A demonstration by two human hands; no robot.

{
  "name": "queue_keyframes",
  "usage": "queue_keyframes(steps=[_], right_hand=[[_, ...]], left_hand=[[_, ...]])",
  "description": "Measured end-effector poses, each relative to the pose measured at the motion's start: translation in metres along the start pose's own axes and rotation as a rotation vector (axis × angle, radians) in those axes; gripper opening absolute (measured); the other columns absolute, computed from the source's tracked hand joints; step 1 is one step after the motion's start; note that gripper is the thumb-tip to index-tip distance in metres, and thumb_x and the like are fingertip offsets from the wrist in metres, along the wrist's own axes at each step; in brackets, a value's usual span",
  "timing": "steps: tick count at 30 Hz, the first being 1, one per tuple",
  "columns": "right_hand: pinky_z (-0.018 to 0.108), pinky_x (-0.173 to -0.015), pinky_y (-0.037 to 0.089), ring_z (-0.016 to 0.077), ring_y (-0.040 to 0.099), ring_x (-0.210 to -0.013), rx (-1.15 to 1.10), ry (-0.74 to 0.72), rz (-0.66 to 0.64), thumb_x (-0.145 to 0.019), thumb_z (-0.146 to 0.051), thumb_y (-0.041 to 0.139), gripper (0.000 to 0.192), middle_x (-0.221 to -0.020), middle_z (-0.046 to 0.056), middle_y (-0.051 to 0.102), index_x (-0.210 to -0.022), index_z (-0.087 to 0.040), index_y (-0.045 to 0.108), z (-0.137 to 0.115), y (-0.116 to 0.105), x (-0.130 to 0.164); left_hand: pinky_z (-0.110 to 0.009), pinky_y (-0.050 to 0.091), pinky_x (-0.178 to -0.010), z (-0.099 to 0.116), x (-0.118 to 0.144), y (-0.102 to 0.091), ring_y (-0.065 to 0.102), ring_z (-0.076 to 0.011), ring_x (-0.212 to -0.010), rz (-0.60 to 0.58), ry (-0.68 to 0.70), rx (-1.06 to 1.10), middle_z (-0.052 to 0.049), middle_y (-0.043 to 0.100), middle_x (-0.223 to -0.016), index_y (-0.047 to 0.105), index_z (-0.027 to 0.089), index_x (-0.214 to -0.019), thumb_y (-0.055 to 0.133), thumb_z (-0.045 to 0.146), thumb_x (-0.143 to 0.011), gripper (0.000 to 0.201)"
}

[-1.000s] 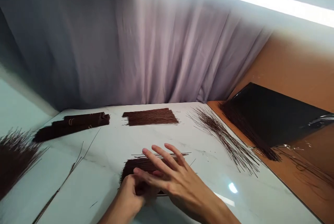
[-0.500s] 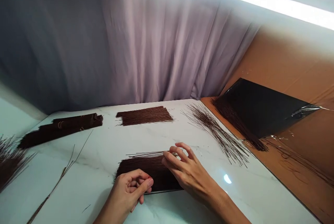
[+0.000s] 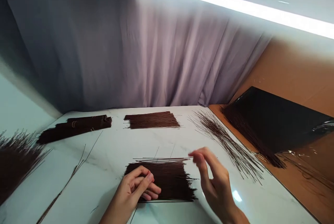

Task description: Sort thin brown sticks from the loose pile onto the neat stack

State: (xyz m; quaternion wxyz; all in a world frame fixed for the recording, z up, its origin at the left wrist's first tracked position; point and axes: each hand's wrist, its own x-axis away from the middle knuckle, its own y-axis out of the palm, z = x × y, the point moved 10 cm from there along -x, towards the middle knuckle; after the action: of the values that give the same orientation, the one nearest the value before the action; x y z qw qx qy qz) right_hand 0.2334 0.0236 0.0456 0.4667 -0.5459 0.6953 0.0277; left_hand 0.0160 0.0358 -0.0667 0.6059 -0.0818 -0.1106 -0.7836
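A flat layer of thin dark-brown sticks (image 3: 172, 182) lies side by side on the white table, several of them loose along its far edge. My left hand (image 3: 141, 184) rests over the layer's left end, thumb and index finger pressed together; whatever is between them is too small to make out. Just beyond the far right corner, my right hand (image 3: 214, 178) is raised with thumb and index finger brought close together, slightly blurred. Tips of the loose sticks reach toward its fingertips, but I cannot make out what they pinch.
Behind lie another flat stick layer (image 3: 153, 120) and dark tied bundles (image 3: 88, 123). A loose spread of sticks (image 3: 227, 140) is at the right, beside a brown board with a black sheet (image 3: 281, 119). A thin twig bunch (image 3: 62, 189) and a bristly pile (image 3: 18, 164) are left.
My right hand has moved right, off the stick layer, uncovering its right end. My left hand stays at the left end, its lower fingers stretched out more. The view has shifted slightly.
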Motion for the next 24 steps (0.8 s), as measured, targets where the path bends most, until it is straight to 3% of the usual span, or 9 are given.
queue_keyframes(steps=[2,4,7,10,13,17,20,24], right_hand=[[0.024,-0.057,0.043,0.0137,0.058,-0.059,-0.061,0.026,-0.122,-0.107,-0.025,0.042,0.033,-0.066,-0.001,0.058,-0.078,-0.022,0.058,-0.010,0.025,0.011],[0.022,-0.053,0.040,0.0120,0.057,-0.053,-0.063,0.004,-0.313,-0.104,-0.034,0.052,0.037,-0.059,-0.002,0.059,-0.069,-0.021,0.057,-0.022,0.060,0.026],[0.019,-0.054,0.042,0.0115,0.064,-0.055,-0.098,0.027,-0.485,-0.095,-0.042,0.066,0.026,-0.065,-0.003,0.071,-0.078,-0.022,0.066,-0.026,0.099,0.050],[0.017,-0.056,0.045,0.0112,0.069,-0.060,-0.142,0.053,-0.565,-0.096,-0.039,0.065,0.016,-0.074,-0.003,0.076,-0.091,-0.025,0.070,-0.024,0.119,0.065],[0.016,-0.058,0.046,0.0108,0.069,-0.062,-0.171,0.073,-0.610,-0.100,-0.032,0.058,0.018,-0.074,-0.003,0.075,-0.086,-0.025,0.067,-0.021,0.120,0.065],[0.017,-0.054,0.044,0.0115,0.066,-0.059,-0.180,0.056,-0.612,-0.102,-0.032,0.051,0.028,-0.068,-0.003,0.072,-0.078,-0.024,0.062,-0.015,0.104,0.052],[0.018,-0.056,0.045,0.0120,0.067,-0.060,-0.110,-0.018,-0.658,-0.102,-0.026,0.052,0.022,-0.070,-0.004,0.074,-0.082,-0.025,0.062,-0.007,0.101,0.053],[0.018,-0.050,0.041,0.0125,0.066,-0.056,-0.019,-0.141,-0.593,-0.100,-0.022,0.053,0.019,-0.066,-0.005,0.074,-0.084,-0.026,0.061,-0.007,0.100,0.058]], left_hand=[[-0.030,0.059,-0.074,0.006,0.002,-0.006,0.079,-0.0261,-0.081,0.106,0.009,0.092,-0.012,0.083,-0.084,0.062,0.020,-0.087,0.074,0.064,-0.081,0.046],[-0.033,0.060,-0.077,0.009,0.005,-0.011,0.079,-0.0283,-0.086,0.225,0.051,0.185,-0.012,0.084,-0.088,0.061,0.021,-0.089,0.073,0.066,-0.081,0.047],[-0.034,0.060,-0.079,0.008,0.008,-0.010,0.077,-0.0286,-0.091,0.327,0.127,0.249,-0.012,0.083,-0.095,0.063,0.021,-0.089,0.071,0.068,-0.081,0.048],[-0.030,0.059,-0.079,0.009,0.009,-0.009,0.074,-0.0246,-0.086,0.364,0.196,0.253,-0.011,0.082,-0.099,0.070,0.019,-0.085,0.074,0.065,-0.081,0.046],[-0.026,0.056,-0.076,0.013,0.009,-0.012,0.067,-0.0194,-0.078,0.355,0.233,0.205,-0.008,0.080,-0.093,0.075,0.019,-0.083,0.071,0.064,-0.084,0.045],[-0.027,0.054,-0.075,0.021,0.011,-0.018,0.064,-0.0204,-0.075,0.338,0.234,0.098,-0.007,0.079,-0.087,0.080,0.019,-0.084,0.063,0.067,-0.087,0.051],[-0.029,0.054,-0.075,0.022,0.015,-0.019,0.065,-0.0215,-0.071,0.352,0.238,0.050,-0.008,0.079,-0.085,0.081,0.018,-0.082,0.060,0.067,-0.088,0.053],[-0.029,0.055,-0.069,0.013,0.021,-0.022,0.065,-0.0216,-0.066,0.413,0.203,0.077,-0.006,0.077,-0.075,0.079,0.019,-0.078,0.060,0.070,-0.087,0.055]])
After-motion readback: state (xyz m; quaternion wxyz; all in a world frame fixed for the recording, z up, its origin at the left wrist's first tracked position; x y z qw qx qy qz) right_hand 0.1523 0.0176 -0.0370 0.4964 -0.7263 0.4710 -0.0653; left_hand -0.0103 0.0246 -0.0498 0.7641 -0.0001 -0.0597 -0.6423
